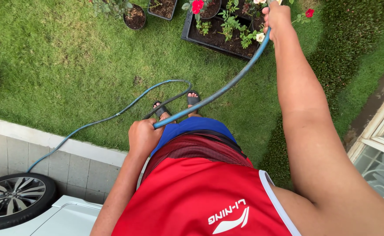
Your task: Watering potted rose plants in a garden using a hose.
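I stand on open lawn, grass spreading wide to the left of my hands, bounded behind my left hand by a pale kerb and grey paving where one car wheel and a white car body show. To the right of my outstretched right arm, a dark hedge and a window frame close the space in. One blue hose runs taut between my two hands, then loops back across the grass past my two sandalled feet toward the paving. My left hand sits low by my hip, fist wrapped fully around the hose. My right hand reaches straight ahead, arm fully extended, fingers curled tight over the hose's far end, just above one rectangular black planter of small green plants. Beyond that hand I count two red blooms and one cream bloom; left of the planter stand three more pots, partly cut off.
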